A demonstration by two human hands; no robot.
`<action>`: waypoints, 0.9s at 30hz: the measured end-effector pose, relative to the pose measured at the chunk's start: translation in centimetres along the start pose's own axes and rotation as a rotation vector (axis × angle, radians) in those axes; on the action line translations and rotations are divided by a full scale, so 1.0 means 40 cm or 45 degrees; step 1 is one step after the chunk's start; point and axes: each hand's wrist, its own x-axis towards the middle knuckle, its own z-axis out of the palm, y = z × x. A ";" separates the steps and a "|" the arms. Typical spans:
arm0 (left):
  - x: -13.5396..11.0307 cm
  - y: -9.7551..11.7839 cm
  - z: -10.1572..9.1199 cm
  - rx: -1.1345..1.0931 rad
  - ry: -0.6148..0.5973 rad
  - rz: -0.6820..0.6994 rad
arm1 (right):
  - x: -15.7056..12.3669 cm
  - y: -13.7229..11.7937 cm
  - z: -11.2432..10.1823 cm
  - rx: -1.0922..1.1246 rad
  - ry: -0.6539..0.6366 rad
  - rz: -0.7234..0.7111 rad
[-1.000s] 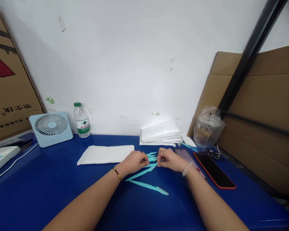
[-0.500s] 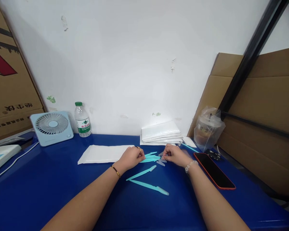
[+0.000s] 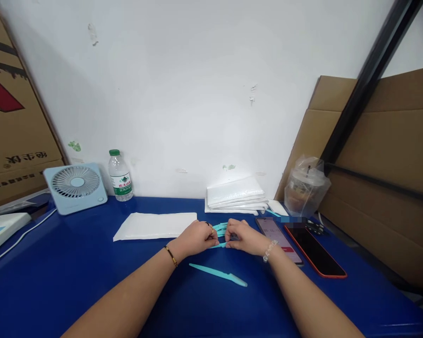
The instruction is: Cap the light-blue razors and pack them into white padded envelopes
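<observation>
Teal razor [image 3: 219, 245] lies crosswise between both hands [image 3: 197, 237].

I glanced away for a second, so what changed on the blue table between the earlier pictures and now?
The left hand and right hand came back together and picked up one of the two loose teal razors, holding it between them. The other teal razor stayed put, as did the fan, bottle and phones.

A packing workbench: cardboard boxes [image 3: 380, 155] (flattened) and stacked white mailers [image 3: 235, 193].

White wall [image 3: 197, 84], blue table [image 3: 56, 281]
</observation>
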 end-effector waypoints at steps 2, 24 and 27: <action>0.002 0.001 -0.002 0.023 -0.006 -0.033 | -0.007 0.016 -0.015 -0.005 0.087 0.039; -0.022 0.060 -0.024 -0.199 -0.275 0.093 | -0.015 0.064 -0.041 -0.029 0.366 0.234; -0.025 0.068 -0.025 -0.207 -0.313 0.060 | -0.015 0.059 -0.045 0.113 0.335 0.201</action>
